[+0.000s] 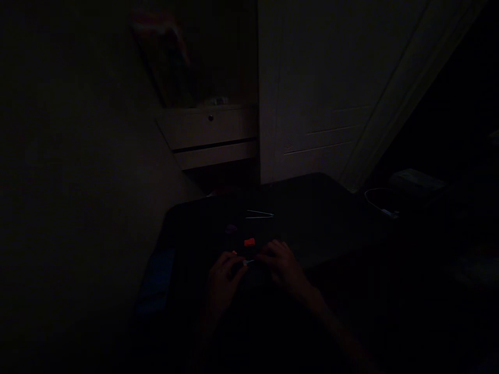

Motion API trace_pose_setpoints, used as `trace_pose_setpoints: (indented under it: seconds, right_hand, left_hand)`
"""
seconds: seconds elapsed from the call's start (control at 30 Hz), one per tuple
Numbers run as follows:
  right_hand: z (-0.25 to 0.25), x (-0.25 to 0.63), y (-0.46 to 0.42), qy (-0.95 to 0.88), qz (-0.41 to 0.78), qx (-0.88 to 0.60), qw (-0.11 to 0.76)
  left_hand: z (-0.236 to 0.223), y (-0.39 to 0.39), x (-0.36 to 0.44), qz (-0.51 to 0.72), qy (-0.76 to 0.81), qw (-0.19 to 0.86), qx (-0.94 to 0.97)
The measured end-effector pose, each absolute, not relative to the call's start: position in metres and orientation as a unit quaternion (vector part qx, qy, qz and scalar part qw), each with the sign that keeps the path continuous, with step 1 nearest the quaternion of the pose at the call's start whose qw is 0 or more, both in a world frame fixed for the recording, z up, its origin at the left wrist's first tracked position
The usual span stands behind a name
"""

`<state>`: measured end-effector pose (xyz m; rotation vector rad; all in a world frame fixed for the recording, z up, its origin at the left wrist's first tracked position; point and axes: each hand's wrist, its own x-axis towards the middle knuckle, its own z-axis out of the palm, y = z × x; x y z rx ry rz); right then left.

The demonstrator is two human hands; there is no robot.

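The scene is very dark. My left hand (pixel 225 274) pinches a small, thin, pale blue-white piece (pixel 249 262) whose kind I cannot make out. At that piece's right end, the fingers of my right hand (pixel 281 264) are closed together; what lies in them is hidden. Just beyond the fingers sits a small bright orange-red block-like thing (pixel 249 242). A purplish lump (pixel 231 228) lies farther back to the left. Two thin light rods (pixel 260 217), nearly meeting at their right ends, rest on the dark table (pixel 304 208).
A blue flat thing (pixel 156 278) lies at the table's left side. Behind stand a pale drawer unit (pixel 218 127) and a white door panel (pixel 312 93). To the right are a white cable (pixel 368 193) and a pale box (pixel 417 180).
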<state>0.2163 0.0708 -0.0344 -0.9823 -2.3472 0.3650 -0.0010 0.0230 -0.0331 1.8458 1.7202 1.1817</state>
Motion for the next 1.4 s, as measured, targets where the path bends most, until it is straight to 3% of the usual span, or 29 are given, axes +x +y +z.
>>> trace_pose_setpoints:
  seconds: [0.9,1.17,1.4]
  right_hand:
    - [-0.0312,0.2168,0.0689,-0.882,0.133,-0.358,0.278]
    - [-0.0378,0.2164,0.0728,-0.844,0.144,-0.365,0.366]
    - [-0.0324,0.2157,0.0698,-0.862,0.140,-0.368,0.320]
  left_hand:
    - [-0.0355,0.0237,-0.0027,0.415,0.609,0.172,0.654]
    - [-0.0341,0.0203,-0.0011,0.442,0.617,0.109,0.642]
    - [-0.0401,0.0193,-0.0052,0.458,0.607,0.086,0.643]
